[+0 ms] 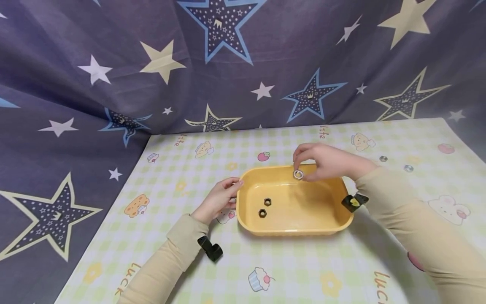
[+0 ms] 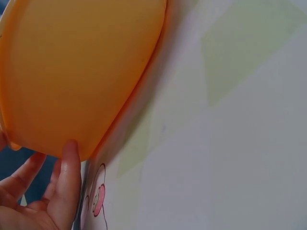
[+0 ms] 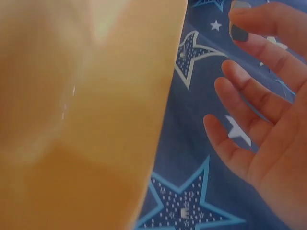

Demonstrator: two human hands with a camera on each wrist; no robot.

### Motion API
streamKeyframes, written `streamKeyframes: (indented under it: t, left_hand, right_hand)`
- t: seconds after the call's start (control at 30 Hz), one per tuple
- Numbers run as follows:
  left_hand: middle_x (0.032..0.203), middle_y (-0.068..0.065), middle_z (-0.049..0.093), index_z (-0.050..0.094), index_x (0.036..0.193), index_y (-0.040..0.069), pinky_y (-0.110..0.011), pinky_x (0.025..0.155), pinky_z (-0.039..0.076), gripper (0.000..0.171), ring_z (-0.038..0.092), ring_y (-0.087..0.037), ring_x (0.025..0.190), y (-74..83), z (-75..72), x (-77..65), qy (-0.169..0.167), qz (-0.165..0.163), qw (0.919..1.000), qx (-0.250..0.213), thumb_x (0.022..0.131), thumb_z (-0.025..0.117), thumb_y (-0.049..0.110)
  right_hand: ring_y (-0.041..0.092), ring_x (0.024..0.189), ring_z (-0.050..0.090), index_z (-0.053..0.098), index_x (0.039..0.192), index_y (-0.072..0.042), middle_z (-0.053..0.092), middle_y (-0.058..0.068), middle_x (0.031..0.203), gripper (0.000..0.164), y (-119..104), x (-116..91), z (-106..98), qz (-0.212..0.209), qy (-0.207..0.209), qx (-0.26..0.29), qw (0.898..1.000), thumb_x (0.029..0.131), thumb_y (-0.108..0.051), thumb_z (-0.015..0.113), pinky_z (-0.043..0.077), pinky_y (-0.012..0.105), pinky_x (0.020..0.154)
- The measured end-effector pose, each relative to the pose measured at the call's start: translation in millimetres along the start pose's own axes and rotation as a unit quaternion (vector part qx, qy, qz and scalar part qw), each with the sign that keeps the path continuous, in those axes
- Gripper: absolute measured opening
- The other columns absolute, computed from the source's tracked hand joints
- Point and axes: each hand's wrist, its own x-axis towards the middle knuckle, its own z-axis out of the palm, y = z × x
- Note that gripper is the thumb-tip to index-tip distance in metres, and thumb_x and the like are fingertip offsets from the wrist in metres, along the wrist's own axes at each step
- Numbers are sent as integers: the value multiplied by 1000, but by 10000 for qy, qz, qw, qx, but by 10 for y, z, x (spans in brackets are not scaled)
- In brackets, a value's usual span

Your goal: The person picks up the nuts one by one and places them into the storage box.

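My right hand [image 1: 317, 160] pinches a silver hex nut [image 1: 298, 174] between thumb and forefinger, above the far side of a yellow plastic tub [image 1: 296, 231]. In the right wrist view the other fingers [image 3: 237, 134] are spread and the nut [image 3: 239, 28] shows at the fingertips. At the tub's left end my left hand [image 1: 218, 198] holds the rim, with the thumb on the edge and fingertips [image 2: 71, 151] against the outer wall. Inside the tub, on its left, lie two dark bronze nuts, one farther back [image 1: 267, 202] and one nearer [image 1: 262, 213].
To the right of the tub, a dark grey nut [image 1: 383, 158] and a lighter silver nut [image 1: 408, 168] lie on the checked tablecloth [image 1: 212, 278]. A dark star-patterned curtain [image 1: 235, 84] hangs behind the table. Each sleeve carries a black wrist mount.
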Motion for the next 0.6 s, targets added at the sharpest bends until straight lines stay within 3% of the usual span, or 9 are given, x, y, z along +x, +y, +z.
streamKeyframes:
  t: [0.23, 0.6]
  left_hand:
    - [94, -5, 63, 56, 124, 4, -24, 61, 56, 38, 61, -10, 72, 2, -1, 19, 43, -34, 10000, 5, 98, 52, 31]
    - [94, -5, 63, 56, 125, 4, -24, 60, 55, 38, 61, -9, 70, 4, 8, 5, 91, -69, 9999, 11, 98, 52, 31]
  right_hand:
    - [19, 97, 57, 70, 87, -15, 62, 1, 101, 21, -49, 153, 125, 103, -335, 317, 9989, 68, -7, 75, 45, 40, 95]
    - [22, 90, 61, 70, 88, -8, 63, 2, 92, 21, -116, 312, 371, -313, -838, 525, 9946, 67, -5, 72, 51, 35, 87]
